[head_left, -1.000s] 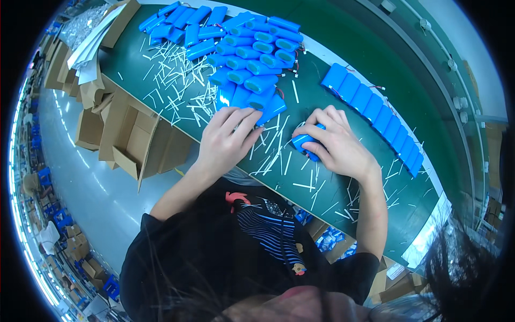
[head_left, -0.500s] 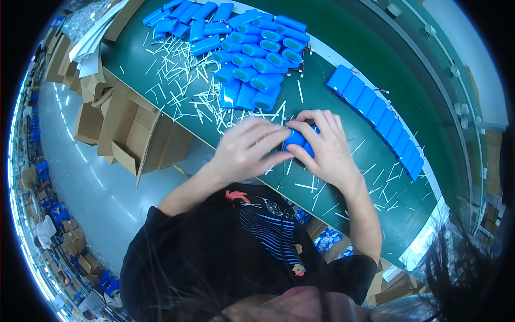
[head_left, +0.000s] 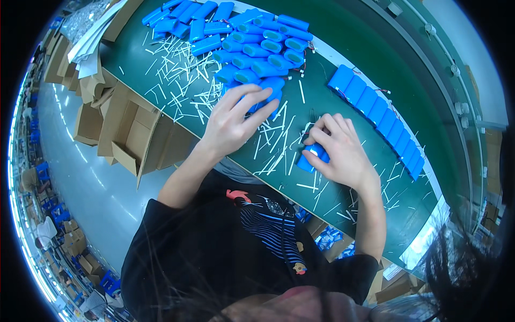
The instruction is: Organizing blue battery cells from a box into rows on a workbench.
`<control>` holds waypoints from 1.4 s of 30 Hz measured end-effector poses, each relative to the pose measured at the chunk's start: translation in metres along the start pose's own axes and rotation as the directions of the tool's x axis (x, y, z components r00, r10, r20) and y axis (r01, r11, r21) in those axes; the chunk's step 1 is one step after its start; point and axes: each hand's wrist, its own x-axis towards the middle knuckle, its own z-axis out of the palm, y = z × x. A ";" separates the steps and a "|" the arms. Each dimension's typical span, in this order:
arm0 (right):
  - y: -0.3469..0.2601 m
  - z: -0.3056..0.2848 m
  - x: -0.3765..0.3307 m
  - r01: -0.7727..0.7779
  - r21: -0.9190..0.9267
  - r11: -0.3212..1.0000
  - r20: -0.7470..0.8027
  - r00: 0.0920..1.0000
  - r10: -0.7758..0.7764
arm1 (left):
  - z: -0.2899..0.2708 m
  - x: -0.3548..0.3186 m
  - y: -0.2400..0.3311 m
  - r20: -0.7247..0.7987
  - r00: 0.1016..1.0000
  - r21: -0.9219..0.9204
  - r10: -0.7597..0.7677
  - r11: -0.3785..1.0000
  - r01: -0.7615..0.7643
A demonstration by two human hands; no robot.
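Toward the middle right of the bench, my right hand (head_left: pixel 343 155) is closed round a blue shrink-wrapped battery pack (head_left: pixel 307 162), thumb on the near side and fingers over the far side. A thin dark wire shows by its fingertips. My left hand (head_left: pixel 232 126) is open, its fingers apart over the near edge of a heap of similar blue battery packs (head_left: pixel 247 50). Its fingertips overlap the nearest packs, and I cannot tell whether they touch.
White strips (head_left: pixel 185 67) litter the green bench (head_left: pixel 343 185). A row of blue packs (head_left: pixel 375 115) runs along its far right edge. Open cardboard boxes (head_left: pixel 134 129) stand left of the bench. White sheets (head_left: pixel 91 40) lie at the upper left.
My left hand has left the pack both hands were around and moved up and left to the heap. My right hand, still on the pack, has shifted slightly right and nearer.
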 end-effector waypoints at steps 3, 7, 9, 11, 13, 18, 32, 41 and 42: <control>0.011 -0.008 -0.013 0.001 0.069 0.998 0.079 0.997 -0.006 | -0.011 -0.015 0.031 -0.028 0.999 -0.139 0.043 0.989 -0.047; 0.011 -0.010 -0.025 -0.021 0.198 0.980 -0.085 0.996 0.038 | 0.000 -0.031 0.065 0.127 0.989 -0.222 0.074 0.974 -0.045; 0.013 -0.009 -0.031 -0.018 0.245 0.969 -0.136 0.989 0.052 | 0.005 -0.031 0.070 0.241 0.967 -0.211 0.079 0.977 -0.027; 0.009 -0.004 -0.041 -0.031 0.216 0.976 -0.161 0.985 0.067 | 0.004 -0.017 0.063 0.280 0.958 -0.295 0.058 0.955 0.029; 0.004 0.002 -0.049 -0.045 0.190 0.981 -0.194 0.977 0.083 | 0.003 -0.006 0.056 0.324 0.945 -0.372 0.048 0.925 0.081; 0.006 0.011 -0.055 -0.107 -0.012 0.994 -0.173 0.979 0.104 | 0.015 -0.010 0.044 0.355 0.924 -0.351 0.141 0.936 -0.008; -0.001 0.014 -0.057 -0.027 0.035 0.999 -0.219 0.975 0.034 | 0.006 0.026 0.046 0.474 0.835 -0.233 0.278 0.955 -0.186; 0.018 0.018 -0.056 -0.025 0.205 0.978 -0.341 0.935 0.096 | 0.016 0.174 -0.099 0.363 0.924 -0.263 -0.122 0.938 0.227; 0.020 0.019 -0.055 -0.026 0.222 0.975 -0.349 0.931 0.104 | 0.028 0.179 -0.120 0.425 0.895 -0.303 -0.138 0.909 0.284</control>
